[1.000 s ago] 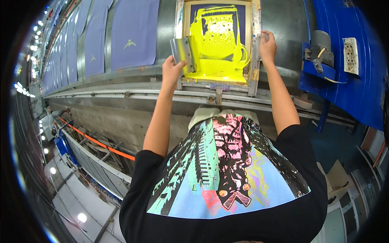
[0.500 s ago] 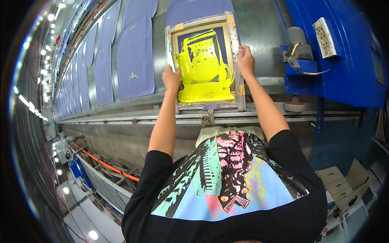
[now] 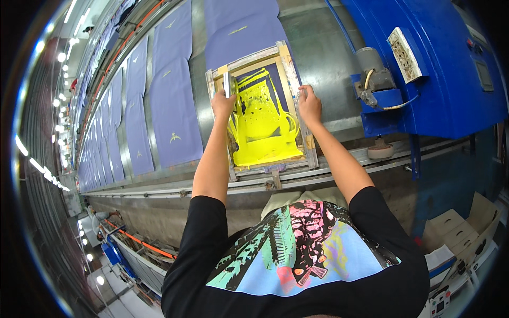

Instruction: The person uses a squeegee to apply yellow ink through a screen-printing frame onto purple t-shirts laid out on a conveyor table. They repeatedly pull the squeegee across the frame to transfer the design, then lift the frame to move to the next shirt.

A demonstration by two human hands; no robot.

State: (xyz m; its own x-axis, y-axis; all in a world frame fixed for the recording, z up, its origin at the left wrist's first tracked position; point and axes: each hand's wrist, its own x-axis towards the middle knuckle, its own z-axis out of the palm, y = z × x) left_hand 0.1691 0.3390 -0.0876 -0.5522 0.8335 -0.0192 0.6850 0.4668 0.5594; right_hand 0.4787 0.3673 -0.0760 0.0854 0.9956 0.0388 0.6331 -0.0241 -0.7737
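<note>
A wooden screen-printing frame (image 3: 289, 74) lies on a purple fabric panel (image 3: 244, 32), spread on the long metal table. Thick bright yellow ink (image 3: 265, 151) covers much of its mesh, pooled deepest along the near end. My left hand (image 3: 222, 104) is closed at the frame's left side, gripping what looks like a squeegee (image 3: 227, 84); its pale upper edge shows above my fingers, and ink smears lie beside it. At the right rail my right hand (image 3: 309, 104) is closed on the frame, fingertips partly hidden.
More purple panels (image 3: 175, 106) with small yellow prints run off to the left. To the right stand a blue machine (image 3: 440, 63), a grey motor (image 3: 371, 66) and a dirty white power strip (image 3: 405, 54). A metal rail (image 3: 339, 169) borders the near table edge; cardboard boxes (image 3: 450, 228) sit lower right.
My view has shifted, so the table appears lower and slightly turned. Along the frame's left side, my left hand and the squeegee have moved toward the far end. My right hand stays at the right rail.
</note>
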